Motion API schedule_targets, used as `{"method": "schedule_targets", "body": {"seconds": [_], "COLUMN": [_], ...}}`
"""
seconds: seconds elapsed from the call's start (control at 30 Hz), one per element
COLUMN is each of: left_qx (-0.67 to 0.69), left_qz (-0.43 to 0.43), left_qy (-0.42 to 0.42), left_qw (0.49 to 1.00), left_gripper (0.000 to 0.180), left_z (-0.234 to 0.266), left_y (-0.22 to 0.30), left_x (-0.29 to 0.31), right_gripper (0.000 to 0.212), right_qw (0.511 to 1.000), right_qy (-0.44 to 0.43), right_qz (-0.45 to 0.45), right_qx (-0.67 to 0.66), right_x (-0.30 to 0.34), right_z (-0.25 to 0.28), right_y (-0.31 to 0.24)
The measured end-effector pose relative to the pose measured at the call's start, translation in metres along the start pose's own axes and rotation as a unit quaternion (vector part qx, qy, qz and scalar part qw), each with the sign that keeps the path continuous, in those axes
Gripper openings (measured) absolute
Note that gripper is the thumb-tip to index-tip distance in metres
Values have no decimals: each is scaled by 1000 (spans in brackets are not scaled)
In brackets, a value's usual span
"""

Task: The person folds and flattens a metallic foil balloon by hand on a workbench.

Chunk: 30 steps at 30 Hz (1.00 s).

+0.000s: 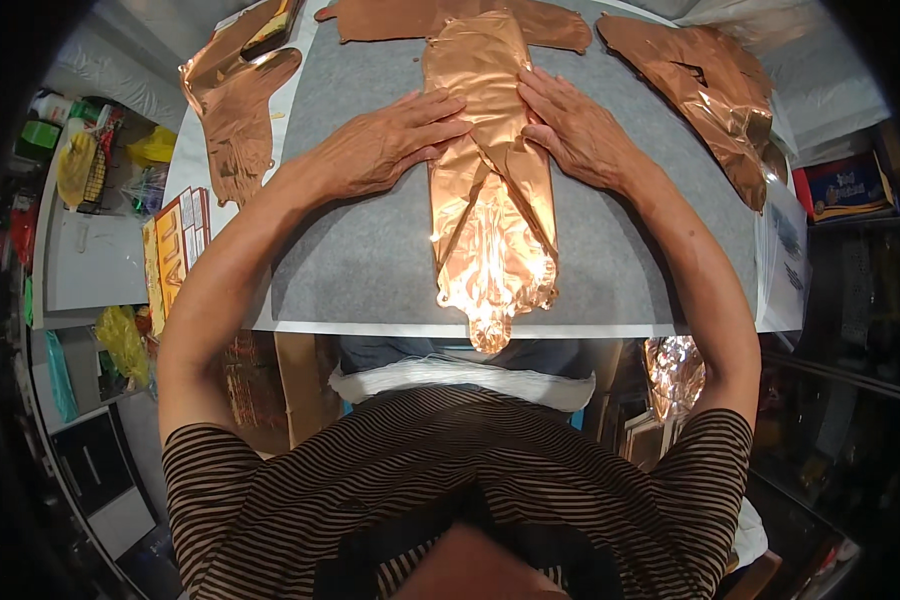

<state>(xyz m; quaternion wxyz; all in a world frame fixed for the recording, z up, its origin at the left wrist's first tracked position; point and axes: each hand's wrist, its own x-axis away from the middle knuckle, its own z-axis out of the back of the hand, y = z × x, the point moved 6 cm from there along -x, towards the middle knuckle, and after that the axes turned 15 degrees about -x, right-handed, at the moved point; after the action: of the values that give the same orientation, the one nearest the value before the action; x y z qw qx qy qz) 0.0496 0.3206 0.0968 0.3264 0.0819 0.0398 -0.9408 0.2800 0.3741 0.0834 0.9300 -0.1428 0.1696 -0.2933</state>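
Observation:
A flat, folded copper-coloured foil balloon point(495, 220) lies lengthwise down the middle of the grey table cover. Its flaps cross over one another, and its narrow tail end sticks out over the near edge. My left hand point(395, 140) rests with its fingers spread on the balloon's left side, upper part. On the opposite side my right hand point(575, 130) presses flat fingers along the foil's right edge. Neither hand grasps anything.
More flat copper foil balloons lie around: one at the far edge point(380, 20), one at the left point(235, 125) and one at the right point(705, 95). Yellow-and-red packets point(175, 245) sit at the left edge. A shelf point(90, 260) with bags stands left; a dark blue box point(848, 188) is right.

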Motion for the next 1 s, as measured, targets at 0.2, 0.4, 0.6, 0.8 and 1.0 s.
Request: {"method": "schedule_targets", "body": {"seconds": [0.2, 0.4, 0.6, 0.8, 1.0], "left_qx": [22, 4, -2, 3, -12], "left_qz": [-7, 6, 10, 3, 2], "left_qy": [2, -6, 7, 14, 18], "left_qw": [1000, 1000, 1000, 1000, 1000], "left_gripper": [46, 46, 45, 45, 45], "left_z": [-1, -4, -7, -6, -8], "left_y": [1, 0, -1, 1, 0], "left_x": [0, 2, 4, 2, 4], "right_gripper": [50, 45, 31, 27, 23], "right_qw": [997, 991, 983, 979, 980], "right_qy": [17, 10, -7, 35, 29], "right_qz": [12, 104, 154, 181, 190], "right_qx": [-69, 88, 96, 83, 57], "right_x": [13, 71, 75, 62, 70], "right_z": [18, 43, 28, 30, 36], "right_y": [-8, -38, -53, -56, -54]}}
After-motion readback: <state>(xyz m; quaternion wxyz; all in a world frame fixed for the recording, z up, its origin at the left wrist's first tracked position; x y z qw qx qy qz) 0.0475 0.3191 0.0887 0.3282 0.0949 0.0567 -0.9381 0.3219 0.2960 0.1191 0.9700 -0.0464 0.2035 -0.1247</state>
